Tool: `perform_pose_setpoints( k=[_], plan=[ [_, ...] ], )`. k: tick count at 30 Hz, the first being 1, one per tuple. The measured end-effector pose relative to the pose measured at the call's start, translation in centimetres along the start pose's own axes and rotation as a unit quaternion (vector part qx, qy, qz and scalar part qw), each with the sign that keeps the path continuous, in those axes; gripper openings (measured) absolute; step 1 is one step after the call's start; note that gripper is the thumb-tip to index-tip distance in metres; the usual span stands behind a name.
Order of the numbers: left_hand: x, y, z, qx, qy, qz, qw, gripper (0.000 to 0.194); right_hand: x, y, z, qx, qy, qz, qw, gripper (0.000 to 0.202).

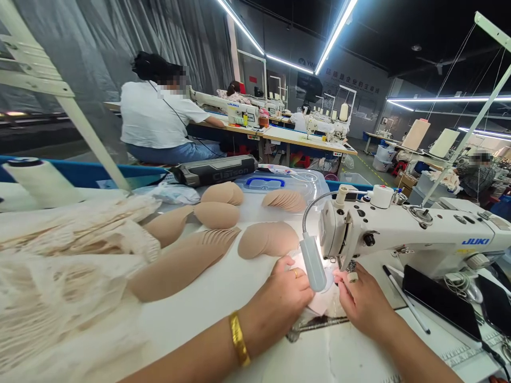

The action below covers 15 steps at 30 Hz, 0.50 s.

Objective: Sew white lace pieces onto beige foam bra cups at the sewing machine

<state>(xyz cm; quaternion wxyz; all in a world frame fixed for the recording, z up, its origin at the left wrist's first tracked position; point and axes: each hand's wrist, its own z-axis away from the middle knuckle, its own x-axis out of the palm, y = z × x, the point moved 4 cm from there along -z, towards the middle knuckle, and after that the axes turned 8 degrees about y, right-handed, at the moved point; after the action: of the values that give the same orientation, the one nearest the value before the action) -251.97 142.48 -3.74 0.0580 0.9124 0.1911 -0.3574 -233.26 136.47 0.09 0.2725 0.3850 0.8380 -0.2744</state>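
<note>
At the needle end of a white JUKI sewing machine (pixel 399 229), a small pale pinkish fabric piece (pixel 318 304) lies under a lit grey gooseneck lamp (pixel 313 266). My left hand (pixel 285 290), with a ring and a gold bangle, has its fingers curled over the left side of the fabric. From the right, my right hand (pixel 361 295) pinches the fabric's edge close to the presser foot; the machine head and lamp partly cover the fingertips. Fanned stacks of beige cup-shaped pads (pixel 269 238) lie left of the machine.
Sheer cream fabric (pixel 72 298) is heaped on the left. Behind the pads stands a clear plastic box (pixel 303 183) with a blue handle. A black phone-like device (pixel 441 303) and a white pen (pixel 407 300) lie at right. A co-worker in a white shirt (pixel 155 117) sits ahead.
</note>
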Motion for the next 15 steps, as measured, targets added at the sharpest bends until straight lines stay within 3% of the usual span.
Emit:
perform_pose_setpoints(
  k=[7,15],
  plan=[
    [0.1,-0.1,0.2,0.000,-0.013,0.003,1.000,0.032,-0.1,-0.3,-0.2,-0.008,-0.014,0.007,1.000,0.030],
    [-1.7,0.3,-1.2,-0.013,-0.048,0.014,0.999,0.034,0.3,-0.1,0.3,0.001,-0.067,0.026,0.997,0.027]
  ],
)
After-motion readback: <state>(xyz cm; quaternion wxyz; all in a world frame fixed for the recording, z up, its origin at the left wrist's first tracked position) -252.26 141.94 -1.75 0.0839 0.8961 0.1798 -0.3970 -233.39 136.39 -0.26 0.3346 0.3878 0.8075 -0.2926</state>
